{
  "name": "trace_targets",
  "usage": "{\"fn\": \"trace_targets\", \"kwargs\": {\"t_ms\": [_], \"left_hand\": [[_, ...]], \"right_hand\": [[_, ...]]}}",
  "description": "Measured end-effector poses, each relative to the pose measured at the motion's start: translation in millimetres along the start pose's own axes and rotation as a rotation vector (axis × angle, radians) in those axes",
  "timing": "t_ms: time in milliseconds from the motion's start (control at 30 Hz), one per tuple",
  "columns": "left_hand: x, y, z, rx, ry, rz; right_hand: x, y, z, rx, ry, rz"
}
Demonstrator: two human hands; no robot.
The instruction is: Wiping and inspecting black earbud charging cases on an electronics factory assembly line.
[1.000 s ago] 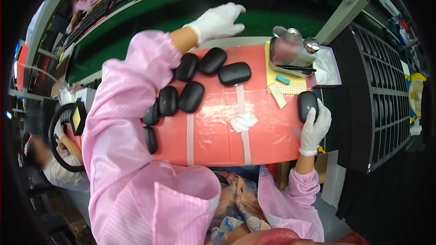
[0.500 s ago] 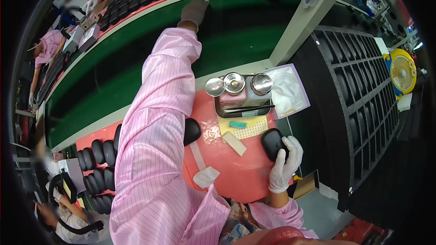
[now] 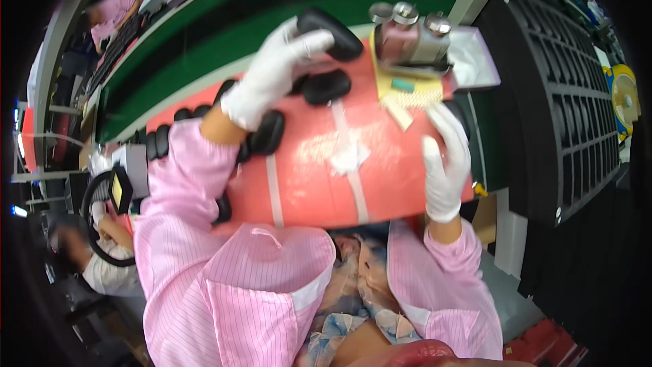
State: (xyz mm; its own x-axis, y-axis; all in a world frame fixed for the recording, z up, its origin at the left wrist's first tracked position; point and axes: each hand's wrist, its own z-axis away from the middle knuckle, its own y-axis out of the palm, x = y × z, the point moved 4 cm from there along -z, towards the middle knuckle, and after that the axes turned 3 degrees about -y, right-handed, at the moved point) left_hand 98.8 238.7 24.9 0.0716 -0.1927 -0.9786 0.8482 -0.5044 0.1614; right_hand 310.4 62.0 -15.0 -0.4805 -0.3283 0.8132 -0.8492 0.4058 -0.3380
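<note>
My left hand [image 3: 272, 75], in a white glove, is closed on a rounded black piece [image 3: 334, 34] that looks like a smooth oval case. It holds the piece above the far edge of the red work mat [image 3: 305, 190]. Below it on the mat lies another black piece [image 3: 327, 87], with more beside my left wrist, such as one black piece [image 3: 267, 133]. My right hand [image 3: 446, 170], also gloved, is at the mat's right side with fingers apart. Just behind its fingers shows a dark rounded piece [image 3: 462, 117], mostly hidden; contact cannot be told.
Metal-topped bottles [image 3: 405, 34] stand in a tray at the back right, beside an open box of white wipes [image 3: 473, 61]. A yellow sheet [image 3: 421, 95] lies in front. A black compartment rack [image 3: 543, 109] rises at right. The green belt [image 3: 224, 54] runs beyond the mat.
My left hand has come back from the green belt towards me, now with a black piece in it. The right hand's fingers have spread. The view has shifted.
</note>
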Motion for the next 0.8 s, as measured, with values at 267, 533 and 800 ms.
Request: {"fn": "trace_targets", "kwargs": {"t_ms": [267,533,800], "left_hand": [[80.3,49.5,178.2,-0.195,0.116,0.365],[93.0,47.0,210.2,-0.211,0.094,0.509],[98.5,62.4,205.9,-0.139,-0.039,0.441]], "right_hand": [[51.5,71.9,26.9,0.340,0.507,-1.104],[49.3,74.5,57.0,0.205,0.495,-0.961],[77.8,47.2,69.2,0.176,-0.255,-0.095]]}}
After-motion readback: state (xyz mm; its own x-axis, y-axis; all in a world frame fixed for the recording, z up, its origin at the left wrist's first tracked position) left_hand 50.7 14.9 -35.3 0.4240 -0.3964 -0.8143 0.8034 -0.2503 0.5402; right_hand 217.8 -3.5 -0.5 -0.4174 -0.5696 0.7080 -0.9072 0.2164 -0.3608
